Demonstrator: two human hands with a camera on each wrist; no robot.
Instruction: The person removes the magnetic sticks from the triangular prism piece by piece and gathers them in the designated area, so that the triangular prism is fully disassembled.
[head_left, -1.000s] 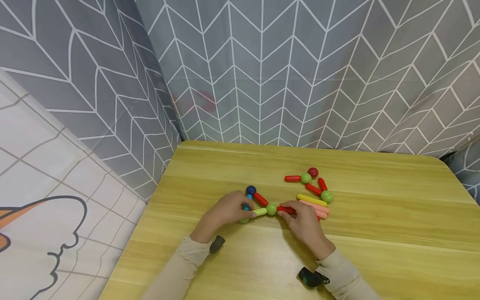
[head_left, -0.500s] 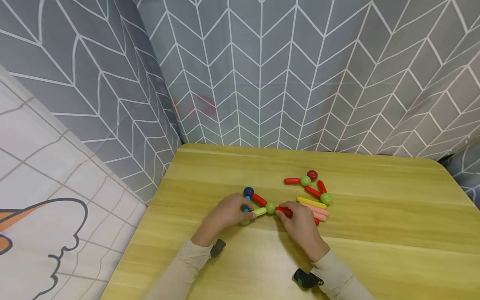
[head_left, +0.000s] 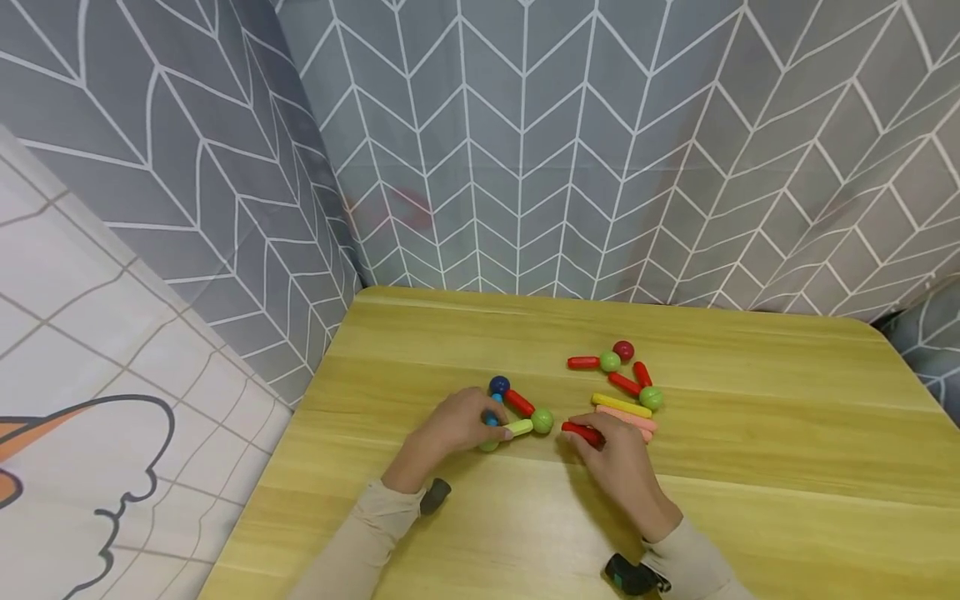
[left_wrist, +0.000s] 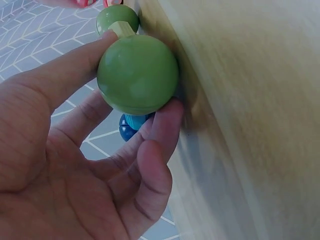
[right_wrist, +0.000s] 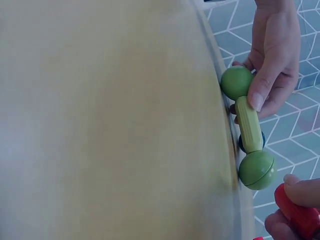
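My left hand [head_left: 459, 421] holds a triangle of building rods and balls by one corner, thumb on the lime-green rod [right_wrist: 250, 125] and fingers about the near green ball [left_wrist: 137, 75]. At the rod's other end sits a second green ball [head_left: 542, 420]. From it a red connecting rod [head_left: 519, 403] runs to a dark blue ball [head_left: 499, 385]. A blue rod [head_left: 491, 418] lies partly behind my left fingers. To the right, my right hand [head_left: 621, 454] pinches a separate red rod [head_left: 582, 432] between thumb and fingers. Its free end is apart from the second green ball.
Behind my right hand lie a yellow rod [head_left: 621, 406] and pink rods [head_left: 630, 417]. Farther back are a maroon ball [head_left: 623, 350], green balls [head_left: 651, 397] and several red rods [head_left: 582, 362]. A patterned curtain [head_left: 525, 167] hangs behind the wooden table [head_left: 420, 333].
The red rod in my right hand was against the second green ball; it has moved right, leaving a gap. My left hand has stayed nearly still on the triangle.
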